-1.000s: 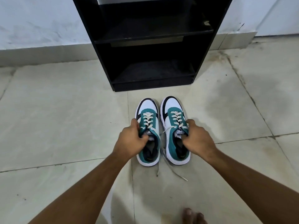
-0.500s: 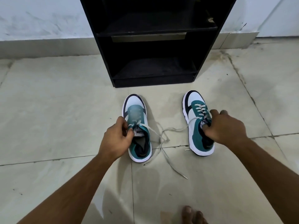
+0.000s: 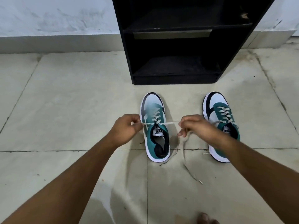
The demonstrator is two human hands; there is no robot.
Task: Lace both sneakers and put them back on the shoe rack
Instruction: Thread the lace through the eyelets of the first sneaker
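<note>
Two teal, white and black sneakers stand on the tiled floor, toes toward the black shoe rack (image 3: pixel 127 46). The left sneaker (image 3: pixel 155 126) is in the middle, its white lace (image 3: pixel 169 123) pulled sideways out of the top eyelets. My left hand (image 3: pixel 127 128) pinches the lace's left end. My right hand (image 3: pixel 197 126) grips the right end, and loose lace trails from it down to the floor. The right sneaker (image 3: pixel 218 113) stands apart to the right, partly hidden behind my right wrist, with its lace threaded.
The rack's two lower shelves (image 3: pixel 174 68) hold nothing and face me. A white wall with a grey skirting (image 3: pixel 56 42) runs behind. My toes (image 3: pixel 205 218) show at the bottom edge. Bare floor tiles (image 3: pixel 64 102) lie to the left.
Both hands let go of the sneakers, which had been moved apart. They now hold the two lace ends of the left sneaker, stretched sideways. The view has shifted left.
</note>
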